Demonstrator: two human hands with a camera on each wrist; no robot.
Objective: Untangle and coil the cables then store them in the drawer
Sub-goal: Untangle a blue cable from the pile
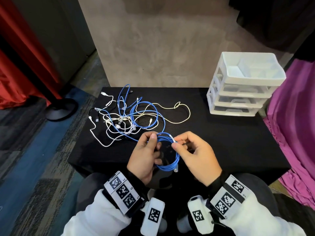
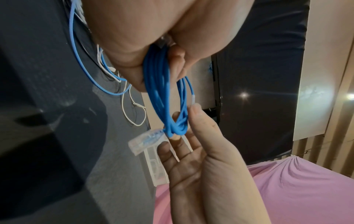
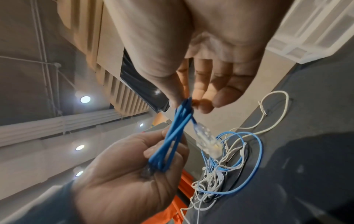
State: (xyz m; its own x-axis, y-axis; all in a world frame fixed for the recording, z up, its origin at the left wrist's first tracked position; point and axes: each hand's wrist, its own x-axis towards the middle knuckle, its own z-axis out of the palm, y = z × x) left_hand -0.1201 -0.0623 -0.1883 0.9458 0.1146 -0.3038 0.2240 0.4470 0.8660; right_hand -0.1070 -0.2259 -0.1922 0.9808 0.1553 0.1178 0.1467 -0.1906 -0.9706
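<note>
A blue network cable coil point(image 1: 167, 151) hangs between both hands above the black table's point(image 1: 221, 142) front edge. My left hand point(image 1: 151, 142) grips the coil's left side, thumb over the strands. My right hand point(image 1: 177, 143) pinches the strands at the coil's upper right, beside a white band. In the left wrist view the coil point(image 2: 159, 91) runs from my left hand point(image 2: 153, 71) to my right hand's fingertips point(image 2: 195, 112), a clear plug point(image 2: 145, 141) sticking out. In the right wrist view another plug point(image 3: 206, 141) dangles. A tangle of blue, white and black cables point(image 1: 129, 116) lies behind.
A white three-drawer plastic unit point(image 1: 242, 86) with an open top tray stands at the table's back right corner, its drawers pushed in. A purple cloth point(image 1: 293, 116) hangs on the right. A red curtain point(image 1: 20, 65) and a black stand base point(image 1: 61, 108) are on the left.
</note>
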